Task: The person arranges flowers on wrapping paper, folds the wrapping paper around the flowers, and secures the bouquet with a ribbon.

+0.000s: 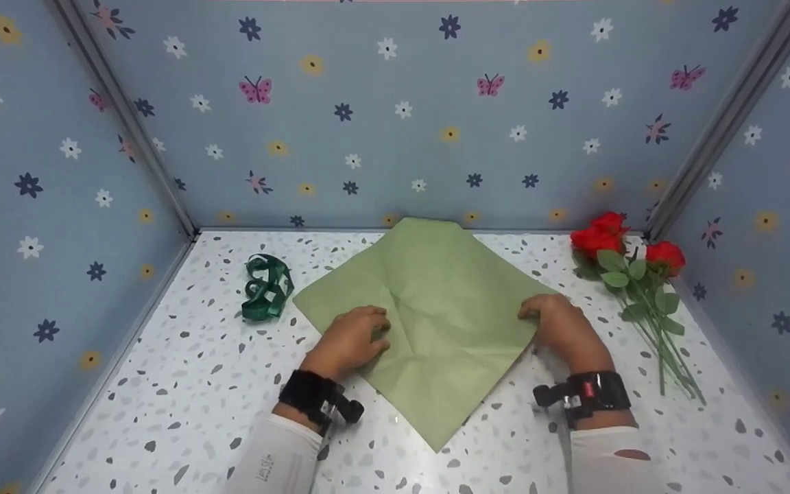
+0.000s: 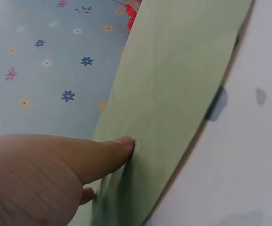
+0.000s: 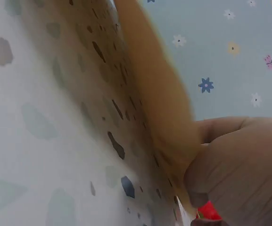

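Note:
A creased sheet of light green wrapping paper [image 1: 443, 302] lies diamond-wise in the middle of the table, one corner toward me. On its left part rests my left hand [image 1: 352, 339], with a straight digit touching the surface at a small crease in the left wrist view. At the right corner, my right hand [image 1: 559, 326] pinches the edge. In the right wrist view that edge of the paper [image 3: 161, 84] stands raised off the table, showing a brownish underside, and the right hand [image 3: 244, 165] has its thumb and fingers at it.
Left of the paper lies a looped dark green ribbon [image 1: 266, 288]. Several red roses [image 1: 601, 237] with leafy green stems lie at the right. The speckled white table [image 1: 182, 384] is enclosed by flower-patterned panels [image 1: 402, 137] at the back and both sides.

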`<state>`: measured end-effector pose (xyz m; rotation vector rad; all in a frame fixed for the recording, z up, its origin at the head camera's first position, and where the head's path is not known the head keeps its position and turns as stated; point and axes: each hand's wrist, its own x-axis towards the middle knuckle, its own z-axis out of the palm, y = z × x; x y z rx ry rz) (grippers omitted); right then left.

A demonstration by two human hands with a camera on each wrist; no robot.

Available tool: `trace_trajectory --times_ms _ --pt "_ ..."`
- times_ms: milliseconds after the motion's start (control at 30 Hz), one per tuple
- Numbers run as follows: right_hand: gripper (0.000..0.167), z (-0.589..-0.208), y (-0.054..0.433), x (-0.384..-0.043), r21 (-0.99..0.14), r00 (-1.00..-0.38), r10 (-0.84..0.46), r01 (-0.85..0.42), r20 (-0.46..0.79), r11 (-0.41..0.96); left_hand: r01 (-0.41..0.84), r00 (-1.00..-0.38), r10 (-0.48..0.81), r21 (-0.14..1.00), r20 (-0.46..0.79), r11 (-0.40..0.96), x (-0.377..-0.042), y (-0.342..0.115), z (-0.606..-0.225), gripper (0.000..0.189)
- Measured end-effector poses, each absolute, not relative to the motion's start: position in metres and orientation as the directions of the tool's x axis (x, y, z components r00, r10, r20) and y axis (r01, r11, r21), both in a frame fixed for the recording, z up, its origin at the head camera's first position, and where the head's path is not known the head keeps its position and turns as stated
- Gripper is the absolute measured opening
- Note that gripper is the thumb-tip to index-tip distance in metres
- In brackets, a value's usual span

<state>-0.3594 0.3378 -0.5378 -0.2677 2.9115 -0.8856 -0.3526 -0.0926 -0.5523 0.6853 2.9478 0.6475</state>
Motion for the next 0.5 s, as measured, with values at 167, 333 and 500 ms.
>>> trace_trajectory --times_ms 167,333,500 --pt "0.054 -0.525 0.348 -0.355 -0.577 -0.969 -0.167 -0.031 -0.184 0.816 0.434 -0.888 0.46 0.383 0.025 0.816 -0.349 -0.091 -0.552 0.04" --pt "0.036 -0.522 0.347 -0.356 -0.531 -0.986 -0.089 0.001 -0.144 0.847 0.458 -0.88 0.472 0.351 0.05 0.817 -0.347 -0.091 -0.55 0.053" --pt "0.052 -0.525 0.347 -0.353 -0.484 -0.986 -0.071 0.01 -0.148 0.875 0.453 -0.883 0.467 0.354 0.05 0.818 -0.343 -0.094 -0.551 0.069"
